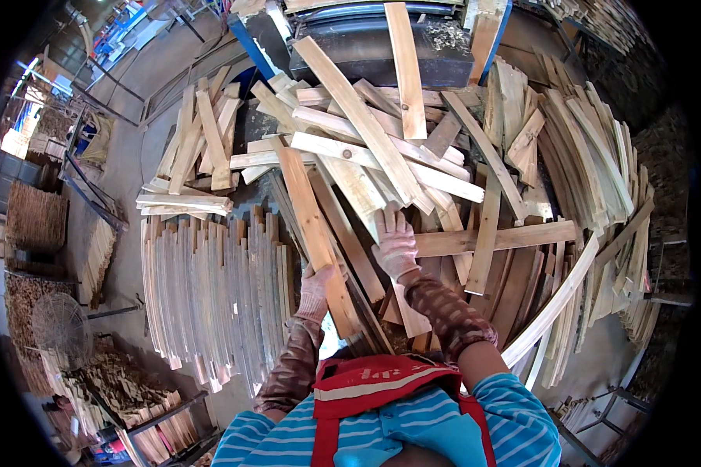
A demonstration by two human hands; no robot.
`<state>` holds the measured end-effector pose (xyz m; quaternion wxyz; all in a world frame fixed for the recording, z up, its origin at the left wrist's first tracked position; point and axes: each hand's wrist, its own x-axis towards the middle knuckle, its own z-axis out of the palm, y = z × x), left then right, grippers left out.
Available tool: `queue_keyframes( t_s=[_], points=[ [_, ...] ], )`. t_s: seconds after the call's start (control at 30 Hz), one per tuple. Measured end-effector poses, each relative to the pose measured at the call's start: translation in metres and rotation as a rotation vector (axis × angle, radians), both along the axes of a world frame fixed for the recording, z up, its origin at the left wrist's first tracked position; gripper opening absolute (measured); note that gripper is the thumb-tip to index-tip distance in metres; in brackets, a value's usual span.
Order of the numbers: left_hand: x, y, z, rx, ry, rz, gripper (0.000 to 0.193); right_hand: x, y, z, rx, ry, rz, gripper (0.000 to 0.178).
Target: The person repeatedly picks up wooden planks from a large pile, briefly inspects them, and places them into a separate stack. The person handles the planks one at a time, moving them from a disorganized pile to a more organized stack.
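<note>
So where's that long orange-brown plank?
In the head view, the orange-brown plank slants just left of centre, right of the row of greyish boards. The gloved left hand grips its left edge.

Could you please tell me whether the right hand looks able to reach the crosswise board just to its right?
Probably yes: the near end of the crosswise board lies right beside the right hand, and nothing seems to stand between them.

A head-worn fisheye looks steeply down past a red apron [366, 398] onto planks [317, 226] close below, reaching forward to a machine [354, 56] at the top.
</note>
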<state>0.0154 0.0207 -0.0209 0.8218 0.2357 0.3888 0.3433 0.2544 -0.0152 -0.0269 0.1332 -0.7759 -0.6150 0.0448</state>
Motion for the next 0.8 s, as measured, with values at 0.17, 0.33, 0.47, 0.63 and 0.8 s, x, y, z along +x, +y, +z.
queue_keyframes(
  t_s=[0.17,0.33,0.47,0.63,0.8],
  points=[
    [-0.033,-0.033,0.01,0.167,0.442,0.064,0.035,0.03,0.002,0.058,-0.245,0.084,-0.121,0.085],
    [-0.072,-0.079,-0.046,0.359,0.723,0.105,0.046,0.069,-0.035,0.127,-0.21,0.481,-0.049,0.079],
    [-0.06,-0.098,-0.068,0.418,1.198,-0.073,0.066,0.091,-0.104,0.182,-0.208,1.312,-0.072,0.076],
    [-0.062,-0.059,-0.087,0.307,1.259,-0.383,0.078,0.058,-0.203,0.139,-0.187,1.55,-0.154,0.081],
    [-0.034,-0.056,-0.036,0.41,1.246,-0.233,0.084,0.005,-0.237,0.125,-0.415,1.24,-0.207,0.086]
  ],
)
